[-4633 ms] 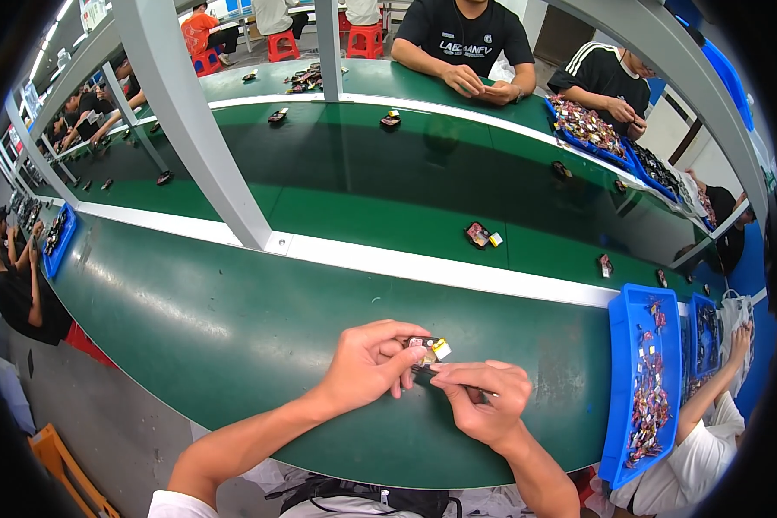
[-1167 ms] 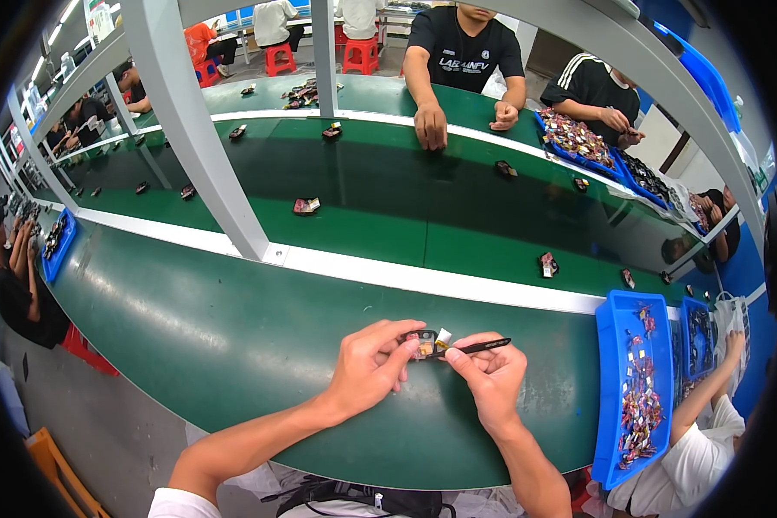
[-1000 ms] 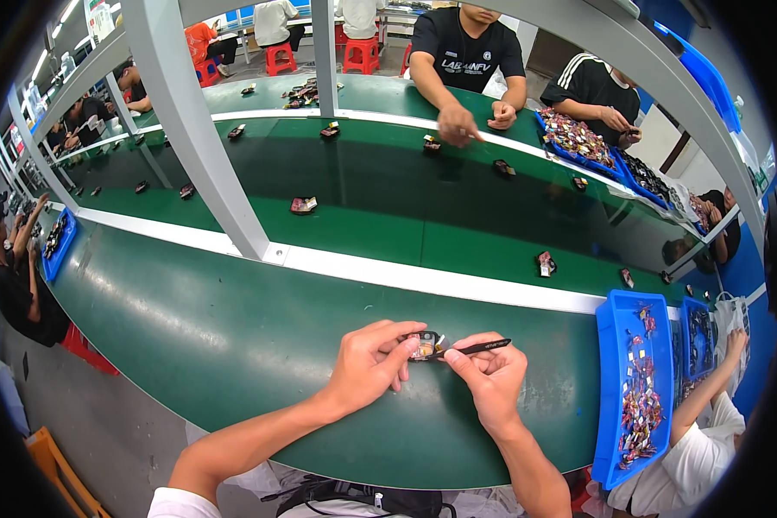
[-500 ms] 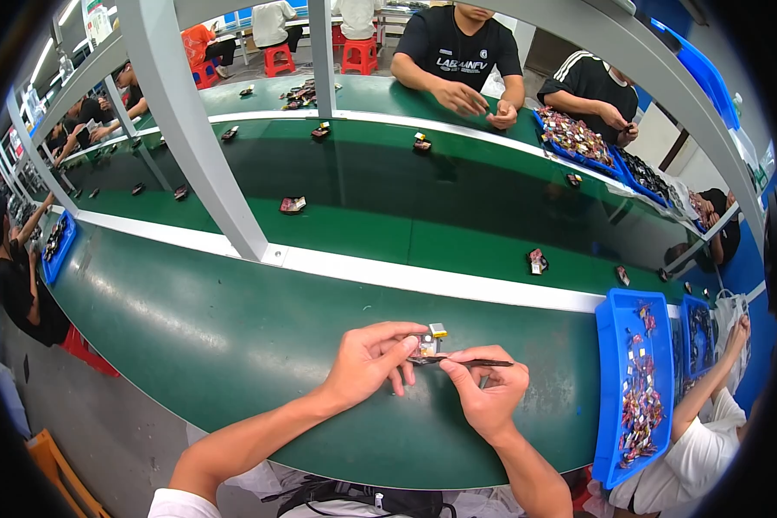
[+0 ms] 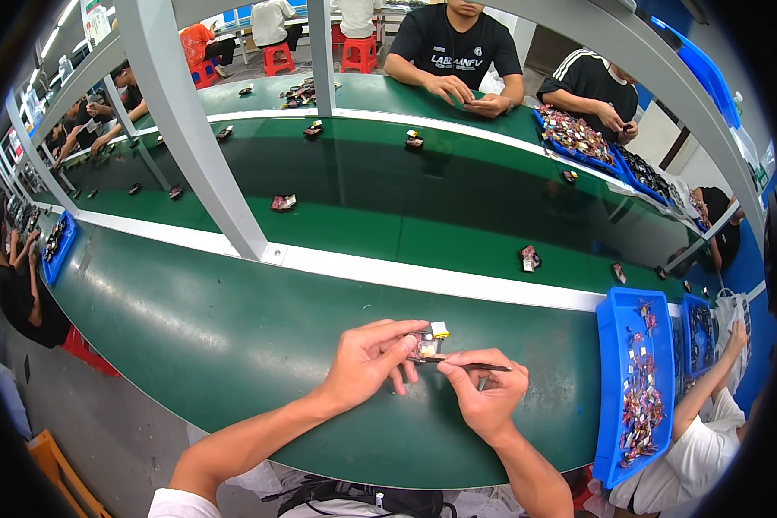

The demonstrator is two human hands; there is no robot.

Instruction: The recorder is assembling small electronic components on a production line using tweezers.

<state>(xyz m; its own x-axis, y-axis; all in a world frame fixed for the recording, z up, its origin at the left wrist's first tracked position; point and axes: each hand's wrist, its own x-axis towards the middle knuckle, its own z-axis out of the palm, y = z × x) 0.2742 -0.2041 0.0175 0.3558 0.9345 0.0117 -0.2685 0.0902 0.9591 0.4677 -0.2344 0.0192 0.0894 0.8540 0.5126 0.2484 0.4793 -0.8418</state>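
The left hand [image 5: 367,363] pinches a small electronic part [image 5: 429,337] at its fingertips, just above the green belt [image 5: 190,319]. To its right, the right hand [image 5: 485,395] grips thin dark tweezers [image 5: 466,364]; their long axis lies sideways, tip touching the part.

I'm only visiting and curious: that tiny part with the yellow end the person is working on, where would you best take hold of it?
Probably by its darker end, from the left, as the left hand pinches the small part now. That leaves the yellow end and the near edge free, where the right hand brings its thin dark tool in from the right.
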